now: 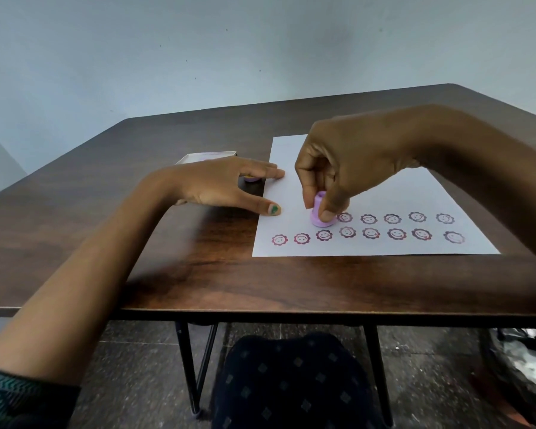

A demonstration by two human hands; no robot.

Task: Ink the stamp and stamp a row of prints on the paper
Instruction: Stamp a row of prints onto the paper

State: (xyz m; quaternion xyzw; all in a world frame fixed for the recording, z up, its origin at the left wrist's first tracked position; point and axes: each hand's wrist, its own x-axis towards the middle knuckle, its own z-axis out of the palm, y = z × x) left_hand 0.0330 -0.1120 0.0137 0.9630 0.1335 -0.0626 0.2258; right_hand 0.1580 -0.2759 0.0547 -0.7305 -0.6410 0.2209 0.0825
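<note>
Stamp pressed on the paper, second row of smiley prints

The right hand (347, 162) pinches the lilac stamp (321, 213) in a narrow grip, base down on the white paper (384, 193) at the row's nine o'clock end. The left hand (226, 187) lies flat and open, fingertips on the paper's edge. No readable writing; prints (396, 233) show flower-rimmed smiling faces on the dark tabletop (198, 274).

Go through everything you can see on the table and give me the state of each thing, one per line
stamp: upright, base down on the paper, pinched by the right hand.
paper: flat on the table, two rows of smiley prints, upper row shorter.
right hand: closed on the stamp.
left hand: open, flat, fingertips on the paper's left edge.
ink pad: mostly hidden behind the left hand.
box: flat, behind the left hand.
table: bearing it all.
</note>
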